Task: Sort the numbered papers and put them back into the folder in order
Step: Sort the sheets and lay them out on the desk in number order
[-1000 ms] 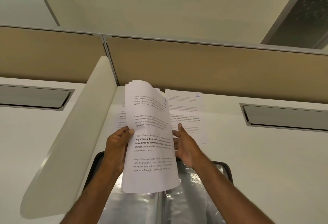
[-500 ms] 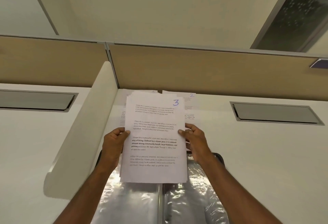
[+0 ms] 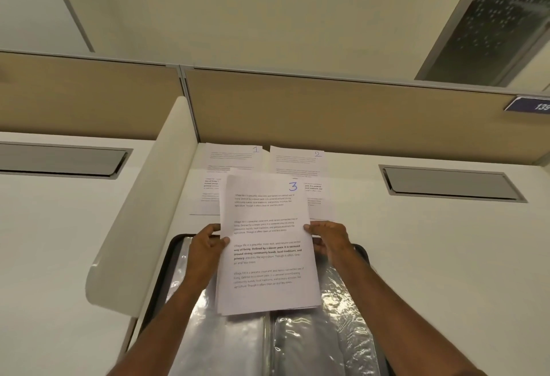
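In the head view, the left hand (image 3: 205,252) gripped the left edge of a stack of papers (image 3: 268,244), thumb on the top sheet and fingers curled behind. The right hand (image 3: 329,240) pinched the right edge at about the same height. The stack, its top sheet marked 3, was held between the two hands above the open folder (image 3: 342,316) with its clear sleeves. Beyond it, sheet 1 (image 3: 235,161) and sheet 2 (image 3: 297,162) lay side by side on the desk (image 3: 446,256).
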{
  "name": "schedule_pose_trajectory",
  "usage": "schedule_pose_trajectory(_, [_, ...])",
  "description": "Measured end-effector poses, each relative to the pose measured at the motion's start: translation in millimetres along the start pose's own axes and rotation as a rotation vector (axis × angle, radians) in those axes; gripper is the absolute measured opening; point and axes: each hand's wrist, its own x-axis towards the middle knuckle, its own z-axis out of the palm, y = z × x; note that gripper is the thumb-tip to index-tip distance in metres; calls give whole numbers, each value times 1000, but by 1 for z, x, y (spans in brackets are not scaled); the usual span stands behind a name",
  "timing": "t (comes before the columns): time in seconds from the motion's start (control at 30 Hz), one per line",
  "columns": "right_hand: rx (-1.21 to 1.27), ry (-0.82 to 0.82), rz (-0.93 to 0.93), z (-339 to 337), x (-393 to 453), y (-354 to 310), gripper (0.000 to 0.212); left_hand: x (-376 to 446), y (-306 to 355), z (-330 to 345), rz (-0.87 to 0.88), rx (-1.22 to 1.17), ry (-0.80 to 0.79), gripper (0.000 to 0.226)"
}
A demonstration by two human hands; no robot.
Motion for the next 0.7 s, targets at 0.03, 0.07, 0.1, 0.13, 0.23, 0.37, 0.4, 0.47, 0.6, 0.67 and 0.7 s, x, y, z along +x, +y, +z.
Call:
schedule_pose_trajectory(0.03, [19,-14,9,-1,-1,1,17,-1,-3,1,-2,-1,7,22])
schedule_pose_trajectory(0.07, [12,-19,4,-2,0,1,16,-1,-6,2,-4,-6,9,21])
schedule_pose_trajectory(0.1, [-8,-17,-15,-3,1,1,15,-1,-8,3,-7,-21,5,20])
schedule_pose_trajectory(0.13, [-47,-6,-40,-4,2,1,14,-2,-11,3,-15,-39,0,19])
schedule_pose_trajectory(0.23, [-178,40,-129,-9,8,2,12,-5,-13,6,-51,-78,-12,16])
schedule_pose_trajectory(0.37, [-271,65,-215,-16,12,5,10,-5,-12,11,-75,-109,-20,18])
schedule_pose_trajectory(0.4, [-275,65,-224,-17,12,4,11,-5,-12,12,-77,-119,-20,18])
schedule_pose_trajectory(0.47, [-291,62,-235,-22,13,3,13,-7,-12,16,-74,-134,-17,17])
schedule_pose_trajectory(0.6, [-359,48,-261,-37,18,2,19,-11,-12,26,-62,-147,17,18])
schedule_pose_trajectory(0.67, [-389,55,-296,-44,20,1,19,-12,-13,31,-64,-156,38,17])
schedule_pose_trajectory(0.7, [-387,64,-307,-48,20,-1,18,-12,-14,33,-64,-158,47,17])
